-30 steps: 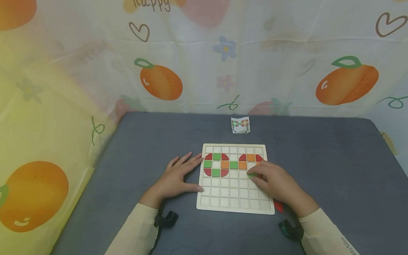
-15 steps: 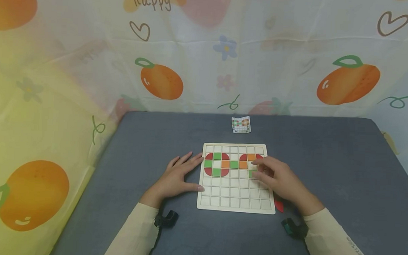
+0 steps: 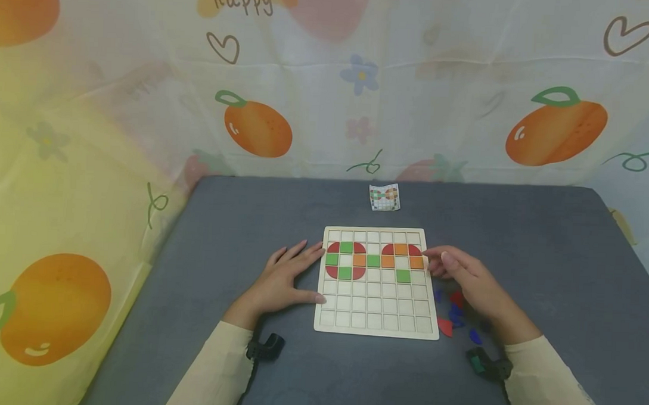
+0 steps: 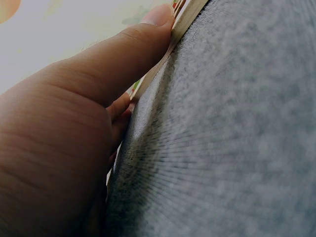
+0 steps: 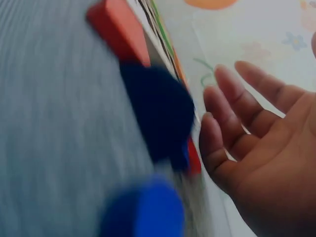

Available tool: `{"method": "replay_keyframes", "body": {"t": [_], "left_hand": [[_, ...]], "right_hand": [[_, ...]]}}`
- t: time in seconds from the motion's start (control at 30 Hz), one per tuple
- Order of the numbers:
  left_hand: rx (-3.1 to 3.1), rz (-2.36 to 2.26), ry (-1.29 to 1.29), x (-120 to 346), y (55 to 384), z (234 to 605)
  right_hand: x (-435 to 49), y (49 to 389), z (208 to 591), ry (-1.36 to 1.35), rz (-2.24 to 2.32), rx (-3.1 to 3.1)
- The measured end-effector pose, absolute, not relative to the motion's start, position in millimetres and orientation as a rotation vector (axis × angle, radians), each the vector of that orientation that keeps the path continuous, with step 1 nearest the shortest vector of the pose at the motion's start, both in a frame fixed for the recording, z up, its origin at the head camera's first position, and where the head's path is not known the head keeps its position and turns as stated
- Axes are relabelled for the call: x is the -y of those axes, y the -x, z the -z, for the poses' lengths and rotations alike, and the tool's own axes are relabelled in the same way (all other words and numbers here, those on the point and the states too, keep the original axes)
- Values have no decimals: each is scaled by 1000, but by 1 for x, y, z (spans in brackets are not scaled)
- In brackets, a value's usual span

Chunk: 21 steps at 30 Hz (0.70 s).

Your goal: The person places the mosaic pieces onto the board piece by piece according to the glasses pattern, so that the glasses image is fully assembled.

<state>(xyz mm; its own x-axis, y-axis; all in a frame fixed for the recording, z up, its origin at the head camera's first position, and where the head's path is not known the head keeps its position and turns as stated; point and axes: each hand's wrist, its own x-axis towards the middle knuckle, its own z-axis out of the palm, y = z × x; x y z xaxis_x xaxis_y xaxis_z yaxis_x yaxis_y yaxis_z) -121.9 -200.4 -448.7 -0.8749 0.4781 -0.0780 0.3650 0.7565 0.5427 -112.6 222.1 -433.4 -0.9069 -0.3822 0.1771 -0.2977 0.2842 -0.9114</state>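
A pale wooden grid board (image 3: 352, 319) lies on the grey table. Set in it are red rounded tiles with green and orange squares, in a closed ring at left and a partial one at right. One green square tile (image 3: 403, 276) sits low in the right group. My left hand (image 3: 281, 284) rests at the board's left edge, fingers spread and thumb (image 4: 158, 17) touching the rim. Beside the board's right edge, my right hand (image 3: 474, 285) hovers with loosely bent fingers and nothing in them. Under it lie loose blue pieces (image 3: 456, 314) and red pieces (image 3: 445, 327).
A small printed card (image 3: 385, 197) with a coloured grid pattern lies behind the board. A patterned cloth (image 3: 307, 77) with oranges hangs along the table's far side. In the right wrist view a blurred blue piece (image 5: 158, 212) is close to the camera.
My right hand has let go of the green square, which now lies in the board, and has moved right off the grid. The loose pieces have come into sight. My left hand stays put.
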Motion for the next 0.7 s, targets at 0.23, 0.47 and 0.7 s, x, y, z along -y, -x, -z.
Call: {"method": "replay_keyframes", "body": {"t": [0.23, 0.47, 0.7], "left_hand": [[-2739, -774, -658, 200, 122, 450], [-2740, -786, -662, 201, 121, 449], [-2736, -794, -672, 201, 121, 448]], "right_hand": [[-251, 108, 434, 626, 1637, -2468], [-282, 108, 436, 558, 1514, -2398], [-296, 108, 435, 560, 1432, -2304]]}}
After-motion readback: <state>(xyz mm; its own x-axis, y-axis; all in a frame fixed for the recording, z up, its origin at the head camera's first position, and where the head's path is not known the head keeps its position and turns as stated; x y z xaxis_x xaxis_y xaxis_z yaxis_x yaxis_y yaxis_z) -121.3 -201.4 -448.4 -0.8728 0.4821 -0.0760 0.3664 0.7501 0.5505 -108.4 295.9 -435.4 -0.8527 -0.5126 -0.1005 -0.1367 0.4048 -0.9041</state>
